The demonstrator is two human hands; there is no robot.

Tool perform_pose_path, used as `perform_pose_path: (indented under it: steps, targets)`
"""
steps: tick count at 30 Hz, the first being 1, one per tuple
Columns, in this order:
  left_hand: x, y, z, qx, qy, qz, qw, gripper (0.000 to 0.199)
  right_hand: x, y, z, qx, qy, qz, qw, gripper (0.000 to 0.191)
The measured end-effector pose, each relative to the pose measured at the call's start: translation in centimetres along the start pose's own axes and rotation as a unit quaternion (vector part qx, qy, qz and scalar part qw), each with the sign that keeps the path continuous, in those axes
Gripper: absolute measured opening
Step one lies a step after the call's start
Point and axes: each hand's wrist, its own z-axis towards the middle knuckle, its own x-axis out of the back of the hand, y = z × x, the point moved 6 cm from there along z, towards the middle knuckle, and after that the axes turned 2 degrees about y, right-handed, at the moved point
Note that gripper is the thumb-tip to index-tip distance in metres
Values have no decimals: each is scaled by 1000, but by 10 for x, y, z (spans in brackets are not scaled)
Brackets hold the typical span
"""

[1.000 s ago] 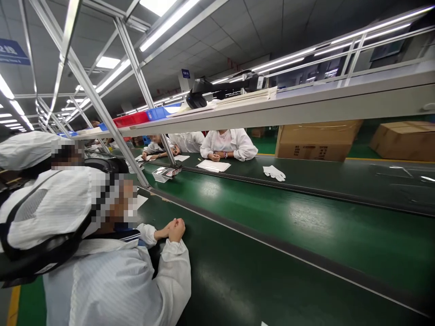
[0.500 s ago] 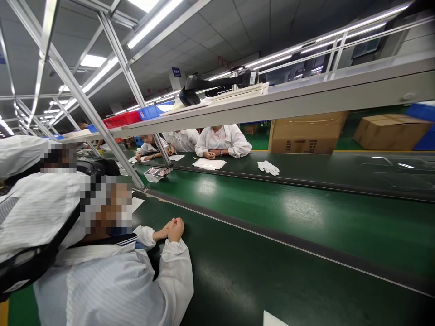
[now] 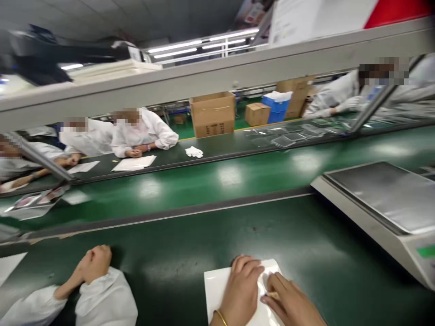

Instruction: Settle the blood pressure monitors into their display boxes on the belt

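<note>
The left hand (image 3: 241,290) rests open, fingers slightly curved, on a white sheet (image 3: 217,294) lying on the green surface (image 3: 176,267), while the right hand (image 3: 290,301) pinches a small pale stick (image 3: 272,295), too blurred to name, over the sheet's edge.

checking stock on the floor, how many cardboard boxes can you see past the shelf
3. A large carton stands beyond the far belt, a smaller carton sits to its right, and a third carton stands behind the blue bin. More may be hidden behind the shelf.
</note>
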Motion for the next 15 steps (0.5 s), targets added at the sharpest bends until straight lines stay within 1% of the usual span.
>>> perform_pose_path:
  steps: [1,3,6,9,11,15]
  targets:
    - [-7,6,1,0,-7,-8,1000,57,3,0,1,-4,11,-17,1000,13]
    - [-9,10,2,-1,-9,-13,1000,64,10,1,5,-11,23,-43,999,18]
    - [-5,6,3,-4,-2,-8,1000,61,23,3,9,-25,9,-45,999,21]
    - [-6,1,3,-6,1,1,1000,58,33,2,7,-40,-9,-44,998,21]
    - [-8,1,2,-11,-1,10,1000,56,34,-3,5,-35,-12,-55,998,24]
    - [-11,2,1,-19,-6,21,1000,56,27,-11,6,-3,-29,-56,998,25]
